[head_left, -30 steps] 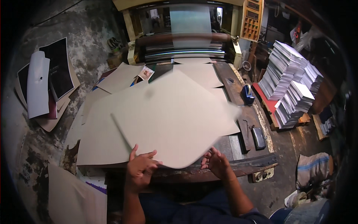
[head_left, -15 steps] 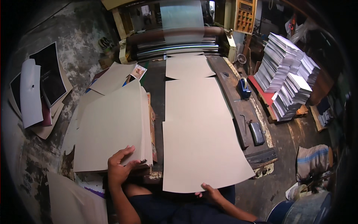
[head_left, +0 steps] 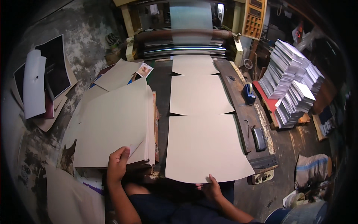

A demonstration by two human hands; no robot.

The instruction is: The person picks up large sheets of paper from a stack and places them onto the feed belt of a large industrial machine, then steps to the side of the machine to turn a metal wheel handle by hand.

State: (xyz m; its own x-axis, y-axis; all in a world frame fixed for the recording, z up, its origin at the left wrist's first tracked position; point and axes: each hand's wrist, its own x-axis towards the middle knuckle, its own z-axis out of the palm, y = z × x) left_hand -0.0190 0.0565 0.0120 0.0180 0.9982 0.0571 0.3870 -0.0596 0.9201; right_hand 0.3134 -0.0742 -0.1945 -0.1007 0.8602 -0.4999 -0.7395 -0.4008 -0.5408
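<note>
My left hand [head_left: 118,165] pinches the near edge of the top sheet on a thick stack of beige sheets [head_left: 112,119]. That sheet's corner curls up beside my thumb. On the dark feed table, a row of beige sheets runs away from me toward the rollers [head_left: 182,51] of a machine. The nearest beige sheet [head_left: 207,145] overhangs the table's front edge slightly. At its near edge is my right hand [head_left: 212,189], thumb at the rim and fingers partly hidden underneath.
A tape dispenser [head_left: 248,94] and a dark box [head_left: 259,139] lie along the table's right side. Tall stacks of white paper [head_left: 281,67] stand farther right. Loose sheets [head_left: 34,86] lie at left. A control panel [head_left: 254,18] is mounted beside the machine.
The row of sheets has advanced toward the rollers, and the nearest sheet with my right hand has shifted away from me. My left hand has closed on the stack's top sheet, lifting its corner.
</note>
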